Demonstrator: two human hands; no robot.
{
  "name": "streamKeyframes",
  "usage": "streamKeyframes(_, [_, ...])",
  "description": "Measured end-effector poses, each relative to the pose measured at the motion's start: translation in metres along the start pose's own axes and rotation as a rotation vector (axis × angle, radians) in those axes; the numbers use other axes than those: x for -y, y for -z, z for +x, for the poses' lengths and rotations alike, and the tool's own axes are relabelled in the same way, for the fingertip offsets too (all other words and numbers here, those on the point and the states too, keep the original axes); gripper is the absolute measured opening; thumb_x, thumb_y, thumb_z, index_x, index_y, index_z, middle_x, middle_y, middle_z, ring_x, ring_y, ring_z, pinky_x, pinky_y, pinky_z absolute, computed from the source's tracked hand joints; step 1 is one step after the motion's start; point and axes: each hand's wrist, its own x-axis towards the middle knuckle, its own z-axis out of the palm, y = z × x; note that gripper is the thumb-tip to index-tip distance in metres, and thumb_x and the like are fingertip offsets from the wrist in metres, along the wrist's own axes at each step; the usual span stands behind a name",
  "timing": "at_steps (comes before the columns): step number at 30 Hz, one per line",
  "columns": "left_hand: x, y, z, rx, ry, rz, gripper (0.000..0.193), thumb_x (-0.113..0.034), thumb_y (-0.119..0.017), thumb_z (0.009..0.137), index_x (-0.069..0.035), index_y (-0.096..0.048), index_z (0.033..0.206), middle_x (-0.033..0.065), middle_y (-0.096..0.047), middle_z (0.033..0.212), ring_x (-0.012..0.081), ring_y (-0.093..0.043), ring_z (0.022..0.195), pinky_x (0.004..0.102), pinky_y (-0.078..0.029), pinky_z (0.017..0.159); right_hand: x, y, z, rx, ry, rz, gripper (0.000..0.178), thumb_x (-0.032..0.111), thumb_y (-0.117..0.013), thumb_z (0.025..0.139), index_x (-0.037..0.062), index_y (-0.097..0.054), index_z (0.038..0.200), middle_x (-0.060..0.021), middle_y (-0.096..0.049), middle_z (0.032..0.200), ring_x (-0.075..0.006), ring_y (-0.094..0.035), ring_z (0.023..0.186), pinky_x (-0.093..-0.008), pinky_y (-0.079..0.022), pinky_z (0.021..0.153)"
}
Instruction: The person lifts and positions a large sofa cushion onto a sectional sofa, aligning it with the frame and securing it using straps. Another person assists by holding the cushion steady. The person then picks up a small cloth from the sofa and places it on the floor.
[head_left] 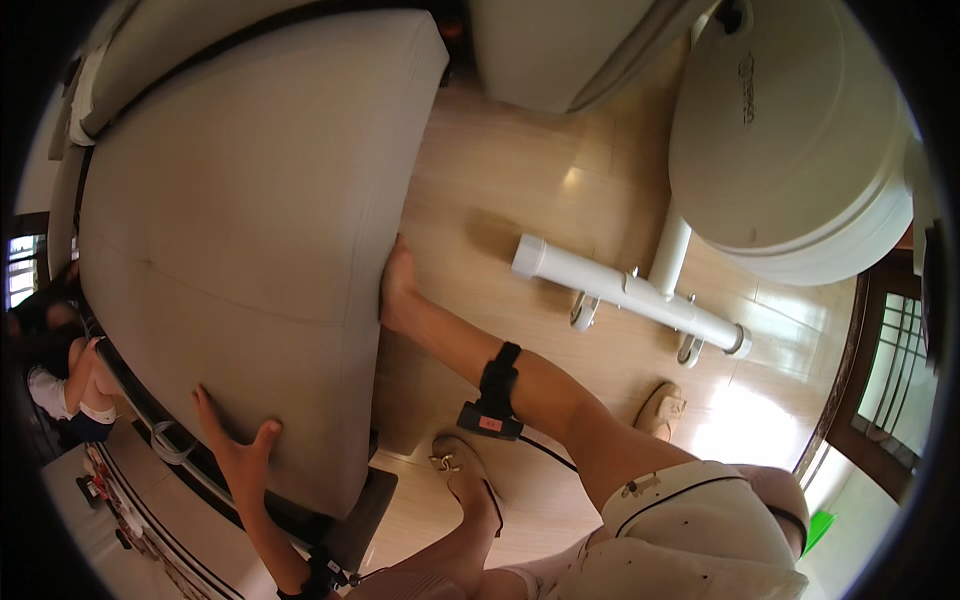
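A large grey padded sofa cushion (240,190) fills the left half of the head view. My left hand (238,450) rests against its near part, with thumb and forefinger spread apart and the other fingers mostly out of sight. At the cushion's right side is my right hand (397,290), pressed to the lower edge. Its fingers curl in at that edge and are partly hidden by the cushion. A black strap with a small box (490,418) is around my right forearm, and another black band (325,575) circles my left wrist.
A white tubular foot with casters (630,293) stands on the tiled floor (500,180), below a large round white body (790,140). More grey upholstery (550,45) is at the far side. Another person (75,385) sits at the left. My shoes (660,410) are on the floor nearby.
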Motion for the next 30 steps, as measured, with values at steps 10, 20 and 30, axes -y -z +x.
streamKeyframes(10, [0.016,0.025,-0.019,0.154,-0.090,0.023,0.130,-0.058,-0.085,0.055,-0.004,-0.019,0.153,0.0197,-0.016,0.160,0.0342,-0.018,0.147,0.0464,-0.019,0.117,-0.020,0.001,0.003,-0.061,0.136,0.101,0.068,0.052,-0.017,0.099,0.0036,-0.046,0.137,-0.0145,-0.052,0.136,-0.0297,-0.051,0.121,-0.0422,-0.039,0.106])
streamKeyframes(20, [0.054,0.026,-0.068,0.136,0.010,0.101,0.142,-0.078,-0.074,0.050,-0.002,-0.013,0.154,0.0214,-0.012,0.160,0.0358,-0.014,0.147,0.0481,-0.016,0.117,-0.099,0.038,-0.020,-0.264,0.047,0.031,0.067,0.050,-0.023,0.099,0.0001,-0.049,0.135,-0.0135,-0.055,0.133,-0.0280,-0.050,0.121,-0.0413,-0.037,0.105])
streamKeyframes(30, [0.009,0.026,-0.001,0.202,-0.147,0.049,0.124,-0.062,-0.080,0.062,-0.001,-0.021,0.152,0.0179,-0.019,0.159,0.0323,-0.021,0.146,0.0449,-0.018,0.117,0.010,0.011,0.017,0.075,-0.141,0.143,0.065,0.041,-0.020,0.095,0.0017,-0.044,0.141,-0.0166,-0.045,0.144,-0.0347,-0.045,0.128,-0.0486,-0.036,0.108])
